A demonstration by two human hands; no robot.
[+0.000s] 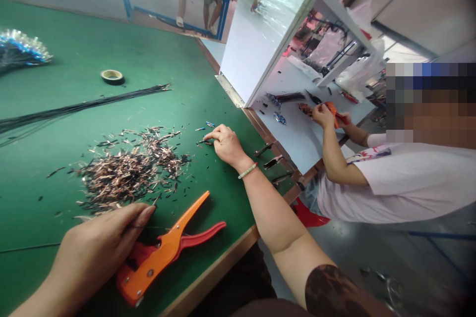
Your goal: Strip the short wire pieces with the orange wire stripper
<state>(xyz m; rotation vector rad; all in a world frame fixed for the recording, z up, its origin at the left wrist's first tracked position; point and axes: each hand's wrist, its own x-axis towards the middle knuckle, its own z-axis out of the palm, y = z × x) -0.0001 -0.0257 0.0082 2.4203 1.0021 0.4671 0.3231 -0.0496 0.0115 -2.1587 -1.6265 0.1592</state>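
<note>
My left hand (106,240) is closed, thumb against finger, on a thin black wire (29,247) that runs in from the left edge. Just below that hand, orange and red wire-stripping pliers (163,253) lie on the green table, handles apart. My right hand (227,146) reaches across the table with its index finger stretched out. Its fingertips touch or hover over small dark pieces (204,142); I see nothing held. Beside them lie small blue-ended terminals (210,124). A heap of copper and black wire scraps (122,173) spreads between my hands.
Along the left of the green table (148,54) lie a bundle of black wires (85,104), a tape roll (112,77) and a blue-and-clear bunch (24,49). At right, a co-worker (394,178) handles an orange tool (330,109) at a white table. A white panel (260,44) stands between.
</note>
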